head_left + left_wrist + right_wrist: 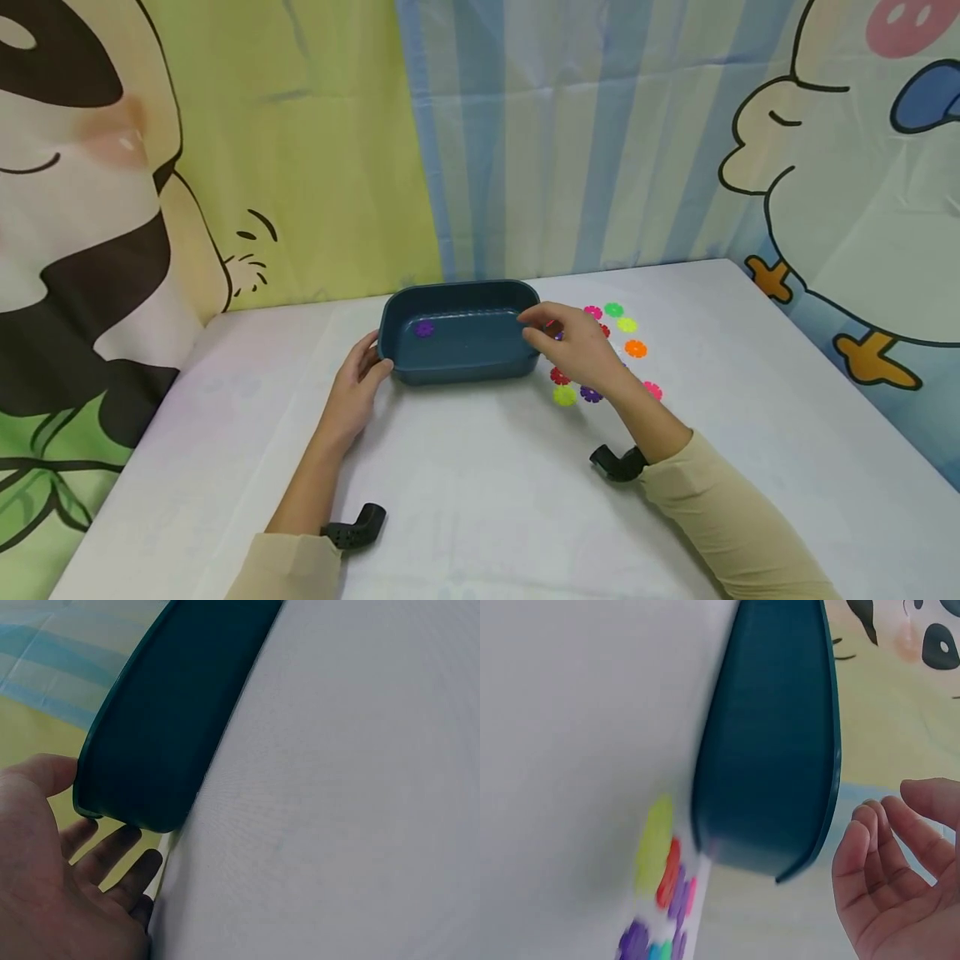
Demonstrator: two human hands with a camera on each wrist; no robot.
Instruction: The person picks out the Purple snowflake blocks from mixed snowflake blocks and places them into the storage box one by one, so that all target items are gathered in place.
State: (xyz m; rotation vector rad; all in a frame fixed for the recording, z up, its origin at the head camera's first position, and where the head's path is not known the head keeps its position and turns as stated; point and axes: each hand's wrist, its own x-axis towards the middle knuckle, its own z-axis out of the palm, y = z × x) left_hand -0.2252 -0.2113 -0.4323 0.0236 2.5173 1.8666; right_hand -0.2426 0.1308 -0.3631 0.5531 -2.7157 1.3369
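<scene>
A dark blue rectangular plastic bin [465, 371] stands on the white table, and one purple snowflake-shaped disc [424, 328] lies inside it toward the left. My left hand [352, 392] is at the bin's left end. In the left wrist view, its thumb touches the rim and the spread fingers [135, 877] lie against the end wall. Over the bin's right end hovers my right hand [577, 342], thumb and fingers apart, with nothing visible between them. Several colourful notched discs [636, 348] lie on the table right of the bin, some hidden beneath the right hand.
Behind the table [465, 500] hangs a cartoon-printed cloth [570, 142], which also covers both sides. Each wrist wears a black curved camera mount [358, 527]. A yellow-green disc [565, 395] lies nearest the front among the scattered pieces.
</scene>
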